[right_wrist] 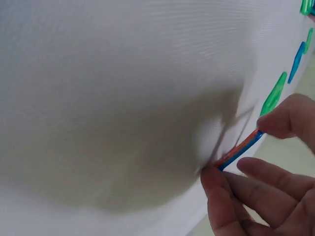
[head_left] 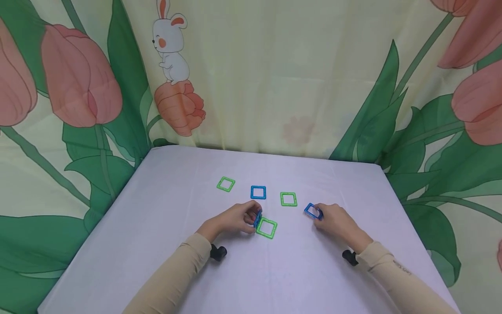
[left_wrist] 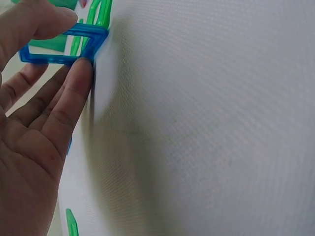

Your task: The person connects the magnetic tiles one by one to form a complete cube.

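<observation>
Just below the frame's center, the left hand (head_left: 235, 218) pinches a blue square frame (head_left: 257, 217) upright against a flat green square (head_left: 267, 228); right of it, the right hand (head_left: 333, 220) pinches another blue frame (head_left: 313, 211), tilted. Only that first joint seems begun; three squares lie loose above. White tablecloth (head_left: 164, 209), tulip-print curtain (head_left: 78, 87) around.

Only small lettering on the right sleeve (head_left: 401, 268), too blurred to read.

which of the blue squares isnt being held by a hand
The blue square lying flat at the back, between two green squares, is untouched. The left hand pinches one beside the nearest green square, and the right hand holds another.
</observation>
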Demonstrator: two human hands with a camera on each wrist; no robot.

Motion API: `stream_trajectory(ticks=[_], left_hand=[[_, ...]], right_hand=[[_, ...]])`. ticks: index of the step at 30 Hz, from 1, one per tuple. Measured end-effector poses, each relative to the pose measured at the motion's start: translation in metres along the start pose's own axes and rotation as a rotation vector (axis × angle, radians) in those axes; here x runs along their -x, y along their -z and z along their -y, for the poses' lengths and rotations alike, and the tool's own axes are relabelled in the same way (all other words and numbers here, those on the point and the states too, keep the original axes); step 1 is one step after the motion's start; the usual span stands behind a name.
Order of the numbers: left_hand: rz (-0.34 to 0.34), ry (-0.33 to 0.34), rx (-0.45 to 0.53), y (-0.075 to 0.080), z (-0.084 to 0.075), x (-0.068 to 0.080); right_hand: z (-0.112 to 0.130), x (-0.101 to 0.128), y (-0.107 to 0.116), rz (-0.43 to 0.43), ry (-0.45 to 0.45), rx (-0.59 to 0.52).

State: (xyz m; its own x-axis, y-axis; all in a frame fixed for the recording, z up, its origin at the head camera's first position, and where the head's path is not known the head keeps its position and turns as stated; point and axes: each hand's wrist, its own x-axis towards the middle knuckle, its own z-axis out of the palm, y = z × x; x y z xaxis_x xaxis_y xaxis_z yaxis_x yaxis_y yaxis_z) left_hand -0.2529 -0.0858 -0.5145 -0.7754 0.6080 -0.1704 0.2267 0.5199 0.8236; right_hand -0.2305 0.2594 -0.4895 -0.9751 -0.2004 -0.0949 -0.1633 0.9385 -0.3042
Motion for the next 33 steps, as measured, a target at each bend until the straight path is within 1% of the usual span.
stream_trajectory(ticks=[3,7,11,14,19,23,27,33], left_hand=[[0.008,0.005,0.004,0.0,0.001,-0.001],[0.006,0.001,0.001,0.0,0.002,-0.001],[0.005,-0.009,0.01,0.0,0.001,0.0],[0.01,0.004,0.011,-0.001,-0.001,0.0],[0.002,0.015,-0.004,-0.001,-0.003,0.0],[-0.013,0.013,-0.008,0.0,-0.004,0.001],[-0.013,0.002,0.003,0.0,-0.003,0.001],[-0.016,-0.005,0.001,-0.002,0.0,0.0]], right_hand=[[0.008,0.0,-0.001,0.043,0.039,-0.028],[0.02,-0.002,-0.003,0.081,0.126,-0.049],[0.029,-0.005,-0.007,0.06,0.24,-0.053],[0.035,-0.009,-0.012,0.041,0.31,-0.03],[0.051,-0.013,-0.018,0.054,0.323,-0.018],[0.063,-0.017,-0.021,0.066,0.304,-0.045],[0.073,-0.019,-0.023,0.077,0.299,-0.06],[0.081,-0.018,-0.029,0.077,0.332,-0.06]])
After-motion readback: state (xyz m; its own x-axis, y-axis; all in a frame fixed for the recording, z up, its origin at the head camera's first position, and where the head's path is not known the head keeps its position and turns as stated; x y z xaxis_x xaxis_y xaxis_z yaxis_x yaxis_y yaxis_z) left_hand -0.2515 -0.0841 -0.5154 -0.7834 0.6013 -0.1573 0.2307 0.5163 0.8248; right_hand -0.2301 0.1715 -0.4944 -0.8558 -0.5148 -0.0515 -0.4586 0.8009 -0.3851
